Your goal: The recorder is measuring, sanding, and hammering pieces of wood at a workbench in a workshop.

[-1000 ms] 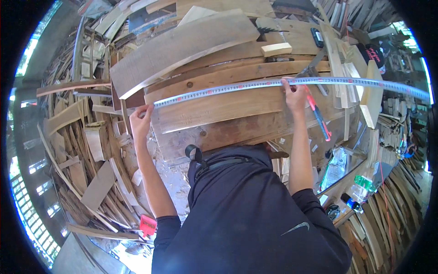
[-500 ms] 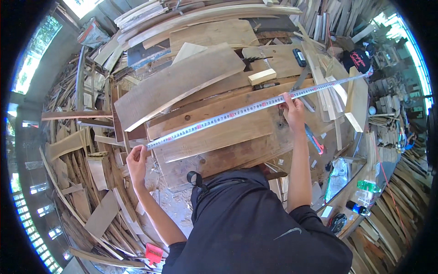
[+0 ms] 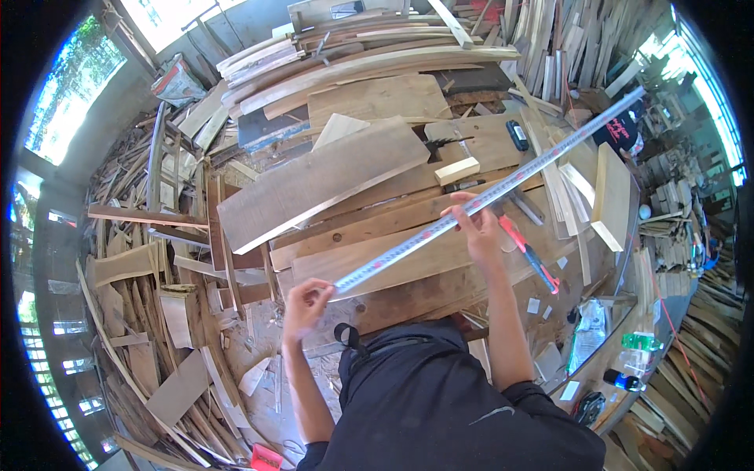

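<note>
Far left: heaped scrap wood point(image 3: 129, 298), lower part running dark toward the fisheye rim. Red scoop-like item point(image 3: 265, 458) at bottom edge, cut off. Left hand point(image 3: 306, 308) just off the near left edge of the table point(image 3: 408, 297): fingers pinched closed on the near end of the tape measure point(image 3: 499, 188); end tip hidden by the fingers, hand slightly blurred. Wide board point(image 3: 322, 184) lies slanted further back, well apart from the hand. Long board point(image 3: 345, 257) sits under the tape's near stretch. Tape runs stretched diagonally over the table, up to the right; markings smeared, far end hard to make out by a dark cap-like item. Small wood block point(image 3: 457, 170) just behind right hand point(image 3: 476, 224): fingers bent, gripping the tape partway along, thumb and index partly covered by it; firmness can't be told. Red-and-black tool point(image 3: 534, 261) beside right wrist, untouched, type unclear. Dark handheld device point(image 3: 517, 135) further back. Dark cap-like item point(image 3: 616, 135) far right, partly covered by tape.
</note>
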`<state>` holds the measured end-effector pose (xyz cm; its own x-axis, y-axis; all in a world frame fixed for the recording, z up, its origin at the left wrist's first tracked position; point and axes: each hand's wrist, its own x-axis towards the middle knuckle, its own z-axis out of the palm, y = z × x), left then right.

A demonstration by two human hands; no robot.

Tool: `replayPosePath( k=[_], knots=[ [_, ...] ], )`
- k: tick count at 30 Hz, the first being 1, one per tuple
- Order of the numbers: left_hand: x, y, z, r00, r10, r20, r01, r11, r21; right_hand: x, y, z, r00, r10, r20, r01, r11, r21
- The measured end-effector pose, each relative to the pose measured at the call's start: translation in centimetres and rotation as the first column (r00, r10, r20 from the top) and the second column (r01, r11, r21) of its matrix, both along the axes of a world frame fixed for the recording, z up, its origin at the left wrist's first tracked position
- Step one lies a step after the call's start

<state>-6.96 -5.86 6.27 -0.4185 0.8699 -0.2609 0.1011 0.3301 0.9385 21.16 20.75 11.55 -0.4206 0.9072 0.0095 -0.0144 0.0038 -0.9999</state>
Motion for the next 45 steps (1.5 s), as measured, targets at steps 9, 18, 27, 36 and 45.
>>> replayPosePath(
  k=[9,18,27,36,45],
  knots=[
    [8.0,6.8,3.9,0.971,-0.236,0.030,0.231,0.966,0.120,-1.1,-3.5,-1.0,0.997,0.078,0.012,-0.077,0.996,-0.037],
    [8.4,6.5,3.2,0.970,-0.244,-0.012,0.244,0.964,0.103,5.9,1.0,-6.1,0.960,-0.209,0.184,0.241,0.956,-0.171],
    [3.7,4.4,0.4,0.985,0.000,-0.173,0.007,0.999,0.038,11.6,9.2,-8.9,0.533,-0.536,0.655,0.266,0.841,0.471],
    [1.6,3.5,-0.4,0.931,0.078,-0.358,-0.092,0.996,-0.022,10.9,8.3,-9.9,0.392,-0.472,0.789,0.203,0.881,0.427],
    [1.3,2.1,-3.0,0.731,0.233,-0.641,-0.231,0.969,0.088,8.4,3.5,-9.0,0.606,-0.574,0.550,0.149,0.762,0.631]
  ],
)
